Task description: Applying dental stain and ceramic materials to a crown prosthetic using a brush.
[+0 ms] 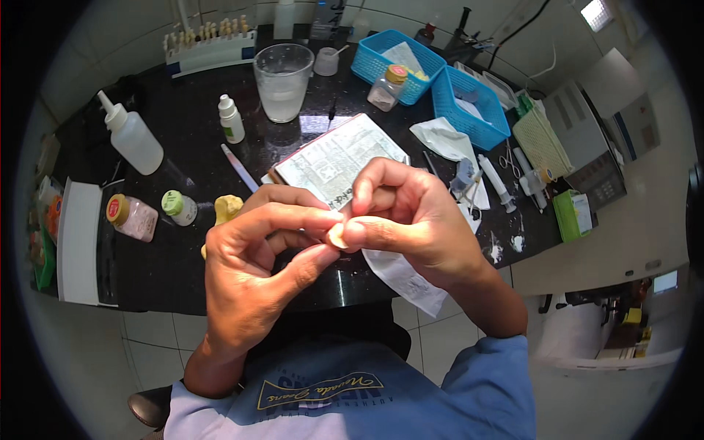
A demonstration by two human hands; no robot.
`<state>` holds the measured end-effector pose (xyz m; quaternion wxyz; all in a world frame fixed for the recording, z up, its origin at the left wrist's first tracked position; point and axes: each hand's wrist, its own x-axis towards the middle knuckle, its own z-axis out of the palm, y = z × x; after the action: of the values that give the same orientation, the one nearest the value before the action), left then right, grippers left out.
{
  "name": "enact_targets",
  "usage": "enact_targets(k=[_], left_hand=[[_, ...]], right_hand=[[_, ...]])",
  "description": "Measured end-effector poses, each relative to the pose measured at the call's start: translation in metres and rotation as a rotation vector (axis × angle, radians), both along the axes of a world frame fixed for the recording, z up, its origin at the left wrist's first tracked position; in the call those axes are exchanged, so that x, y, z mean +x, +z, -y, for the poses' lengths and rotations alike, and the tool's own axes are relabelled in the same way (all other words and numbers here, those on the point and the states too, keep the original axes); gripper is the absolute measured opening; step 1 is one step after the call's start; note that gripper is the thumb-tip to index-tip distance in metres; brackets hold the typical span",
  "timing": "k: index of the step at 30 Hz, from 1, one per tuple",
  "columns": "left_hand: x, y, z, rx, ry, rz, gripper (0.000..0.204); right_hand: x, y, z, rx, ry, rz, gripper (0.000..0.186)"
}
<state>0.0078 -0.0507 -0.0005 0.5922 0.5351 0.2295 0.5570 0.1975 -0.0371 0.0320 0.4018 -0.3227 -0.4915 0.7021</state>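
Note:
Close together over the front of the black table, both my hands pinch one small cream-coloured piece (337,235), rounded and mostly covered by fingertips. My left hand (257,253) grips it between thumb and fingers from the left. From the right, my right hand (414,227) has its thumb and index finger closed on the same piece. Its exact kind cannot be made out. Partly hidden behind my left hand lies a yellow plaster-like model (228,208). A printed pad (334,158) rests on the table just beyond my fingers.
Left stand a squeeze bottle (138,141), a pink powder jar (133,218) and a green-capped bottle (178,207). Farther back are a glass of cloudy liquid (283,84), a rack of tooth-coloured tabs (210,51) and blue baskets (469,110). A syringe (497,182) and white paper (411,282) lie right.

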Motion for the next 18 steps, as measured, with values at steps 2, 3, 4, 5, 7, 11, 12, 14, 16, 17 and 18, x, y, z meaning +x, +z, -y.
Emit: enact_targets(k=[2,3,4,5,7,11,12,14,16,17,18], left_hand=[[0.002,-0.002,0.001,0.026,0.031,0.012,0.021],[0.002,-0.003,0.001,0.024,0.021,0.008,0.021],[0.002,-0.003,0.001,0.029,-0.007,0.006,0.021],[0.003,-0.004,0.000,0.033,-0.008,0.003,0.022],[0.004,-0.004,0.001,0.036,-0.010,-0.006,0.023],[0.008,-0.005,-0.001,0.014,-0.051,0.023,0.027],[0.009,-0.005,-0.001,0.013,-0.051,0.020,0.027],[0.014,-0.004,0.000,0.027,-0.015,0.059,0.026],[0.010,-0.005,0.004,0.017,0.024,0.057,0.025],[0.007,-0.006,0.005,0.011,0.054,0.062,0.024],[0.007,-0.004,0.007,0.011,0.067,0.057,0.024]], right_hand=[[0.001,-0.004,-0.001,-0.080,0.011,-0.031,0.020],[0.000,-0.004,-0.001,-0.070,0.021,-0.035,0.020],[0.001,-0.005,-0.001,-0.061,0.032,-0.040,0.019],[0.002,-0.007,0.000,-0.040,0.035,-0.053,0.017],[0.002,-0.007,0.000,-0.043,0.035,-0.070,0.016],[0.008,-0.010,0.000,-0.018,0.047,-0.095,0.016],[0.009,-0.012,0.000,-0.005,0.056,-0.099,0.016],[0.014,-0.004,0.002,0.063,-0.008,-0.042,0.017],[0.029,0.006,0.004,0.267,-0.174,0.133,0.018],[0.044,0.012,0.006,0.552,-0.406,0.426,0.017],[0.061,0.014,0.008,0.740,-0.722,0.716,0.013]])
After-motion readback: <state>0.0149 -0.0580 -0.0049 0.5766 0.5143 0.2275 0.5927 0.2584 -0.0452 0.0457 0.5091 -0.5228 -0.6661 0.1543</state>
